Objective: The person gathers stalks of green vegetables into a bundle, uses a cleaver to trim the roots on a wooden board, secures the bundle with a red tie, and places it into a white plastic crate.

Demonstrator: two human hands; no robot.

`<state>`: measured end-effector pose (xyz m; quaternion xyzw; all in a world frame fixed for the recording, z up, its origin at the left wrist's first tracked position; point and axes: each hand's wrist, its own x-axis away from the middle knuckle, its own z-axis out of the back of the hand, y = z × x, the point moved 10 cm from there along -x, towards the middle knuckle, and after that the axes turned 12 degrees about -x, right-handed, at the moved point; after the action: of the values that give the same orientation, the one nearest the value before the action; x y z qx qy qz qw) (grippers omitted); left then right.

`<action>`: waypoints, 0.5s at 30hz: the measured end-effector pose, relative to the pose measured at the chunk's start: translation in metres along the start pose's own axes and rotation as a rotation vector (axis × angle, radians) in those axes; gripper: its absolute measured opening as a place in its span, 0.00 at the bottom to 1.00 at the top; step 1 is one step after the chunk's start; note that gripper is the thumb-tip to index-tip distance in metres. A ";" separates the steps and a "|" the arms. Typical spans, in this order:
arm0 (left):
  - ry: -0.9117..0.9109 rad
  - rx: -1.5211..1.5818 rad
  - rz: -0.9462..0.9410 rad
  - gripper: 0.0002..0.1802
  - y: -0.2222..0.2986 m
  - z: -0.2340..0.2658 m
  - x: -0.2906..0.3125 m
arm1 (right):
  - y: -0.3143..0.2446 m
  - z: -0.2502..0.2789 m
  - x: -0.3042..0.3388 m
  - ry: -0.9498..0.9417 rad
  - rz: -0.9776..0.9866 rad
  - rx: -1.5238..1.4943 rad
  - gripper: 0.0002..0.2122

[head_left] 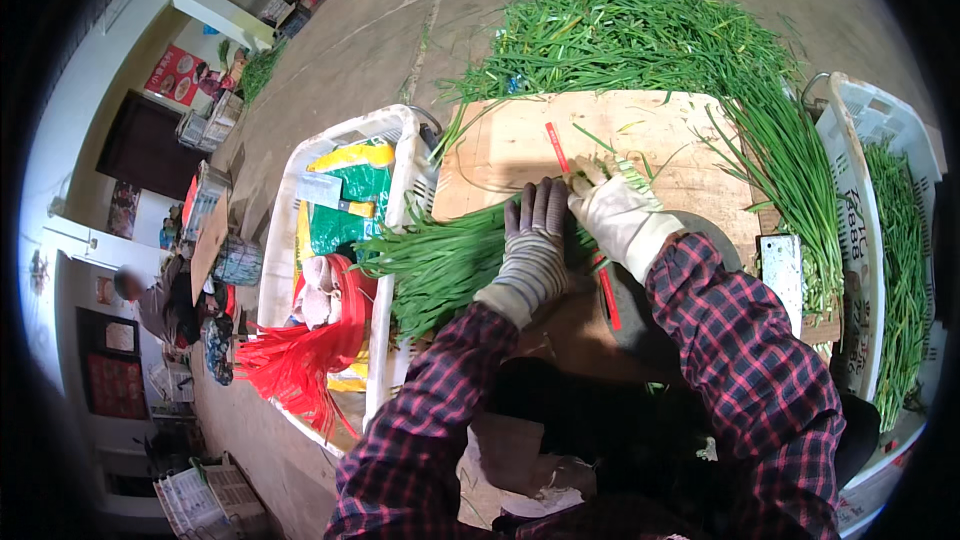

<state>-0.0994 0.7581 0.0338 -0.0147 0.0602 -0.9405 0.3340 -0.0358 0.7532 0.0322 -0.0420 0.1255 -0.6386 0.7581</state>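
A bundle of green garlic chives lies across the near part of a wooden board, its leafy ends pointing left. My left hand, in a grey striped glove, grips the bundle from above, fingers over the stalks. In a whitish glove, my right hand is closed round the stalk ends just right of it. A red strap passes under the bundle and shows again beyond my hands. Cut stalk bits lie near my right fingertips. Both thumbs are mostly hidden.
Loose chives are heaped behind the board and along its right side. At left a white crate holds red straps, green and yellow packaging and a yellow-handled blade. Another white crate of chives stands right, near a small pale box.
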 end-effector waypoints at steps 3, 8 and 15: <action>-0.057 0.079 -0.027 0.75 -0.006 -0.011 -0.013 | 0.002 0.051 0.036 0.143 -0.099 -0.083 0.36; -0.172 -0.019 0.004 0.73 -0.010 -0.008 -0.021 | -0.038 0.054 0.124 0.058 -0.355 -0.073 0.08; -0.236 0.044 -0.018 0.51 -0.015 -0.013 -0.045 | -0.067 -0.021 0.127 0.159 -0.291 -0.176 0.21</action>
<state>-0.0743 0.7992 0.0235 -0.1184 -0.0004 -0.9363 0.3306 -0.0857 0.6185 0.0094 -0.0754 0.2333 -0.7295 0.6386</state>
